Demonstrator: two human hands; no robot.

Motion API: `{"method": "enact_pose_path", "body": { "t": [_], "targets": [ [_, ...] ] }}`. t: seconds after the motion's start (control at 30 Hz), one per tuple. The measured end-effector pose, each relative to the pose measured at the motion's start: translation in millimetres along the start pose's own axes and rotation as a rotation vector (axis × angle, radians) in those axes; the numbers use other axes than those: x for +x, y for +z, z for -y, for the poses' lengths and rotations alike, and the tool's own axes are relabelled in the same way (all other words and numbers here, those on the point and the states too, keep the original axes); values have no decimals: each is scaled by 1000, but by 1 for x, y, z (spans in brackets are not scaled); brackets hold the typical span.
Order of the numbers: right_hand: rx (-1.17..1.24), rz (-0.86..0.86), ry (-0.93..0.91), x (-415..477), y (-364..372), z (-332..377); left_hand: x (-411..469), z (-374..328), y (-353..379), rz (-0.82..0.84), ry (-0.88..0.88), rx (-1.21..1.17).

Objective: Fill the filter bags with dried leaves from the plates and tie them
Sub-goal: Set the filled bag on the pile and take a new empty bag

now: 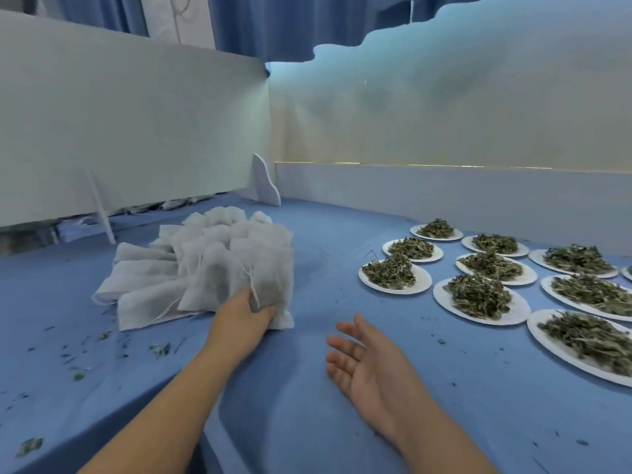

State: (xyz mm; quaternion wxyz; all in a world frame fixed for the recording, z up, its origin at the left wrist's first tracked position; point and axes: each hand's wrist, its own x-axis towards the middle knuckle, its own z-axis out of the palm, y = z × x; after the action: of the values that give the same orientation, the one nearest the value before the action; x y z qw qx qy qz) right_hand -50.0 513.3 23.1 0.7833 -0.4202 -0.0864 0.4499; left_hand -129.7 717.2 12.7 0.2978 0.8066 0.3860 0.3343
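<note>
The left hand (pixel 244 314) is reaching out to the near right corner of the pile of filter bags (pixel 191 254), and its grip is closing round the lower end of one filled bag (pixel 270 271). Fingers are curling over the front of that bag, which is leaning upright against the pile's right edge with dark leaves showing through the white mesh. A thin white string (pixel 254 285) is hanging down the bag's front, just above the fingers.

The right hand (pixel 372 367) is hovering to the right of the pile and nearer the person, palm turned up. Its grip is lying open with the fingers spread and relaxed, holding nothing.

The pile itself is sitting on a blue-covered counter (pixel 307 422). Flatter bags are fanning out along the pile's left side, and plumper ones are standing at its middle and back.

Well to the right of the pile, several white plates (pixel 521 311) are lying in rows, each one carrying a heap of dried leaves (pixel 478 295). Small leaf crumbs (pixel 160 348) are lying scattered on the cloth in front of the pile, towards its left. Behind the pile, pale panels (pixel 136 131) are standing upright, with a blue curtain (pixel 290 25) hanging beyond them.
</note>
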Motion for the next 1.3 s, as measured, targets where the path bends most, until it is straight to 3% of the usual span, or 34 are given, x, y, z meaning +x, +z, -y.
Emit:
{"method": "enact_pose_path", "body": {
  "t": [0.37,0.47,0.67,0.8,0.93,1.13,1.3],
  "targets": [
    [-27,70,46,10,-1,-4,80,23,29,-114,-119,294],
    [-43,63,46,12,-1,-4,82,23,28,-82,-143,272],
    [-82,61,-23,4,3,-6,49,16,20,-78,-110,177],
    [-138,-48,-205,-8,6,-7,7,-9,12,-120,-122,232],
    [-142,-60,-295,-39,1,4,-36,-58,14,-175,68,270],
    [-155,3,-388,-114,-36,57,-119,-159,53,248,318,-211],
    [-176,-97,-515,-185,-102,105,-197,-245,92,642,302,-471]
  ]
}}
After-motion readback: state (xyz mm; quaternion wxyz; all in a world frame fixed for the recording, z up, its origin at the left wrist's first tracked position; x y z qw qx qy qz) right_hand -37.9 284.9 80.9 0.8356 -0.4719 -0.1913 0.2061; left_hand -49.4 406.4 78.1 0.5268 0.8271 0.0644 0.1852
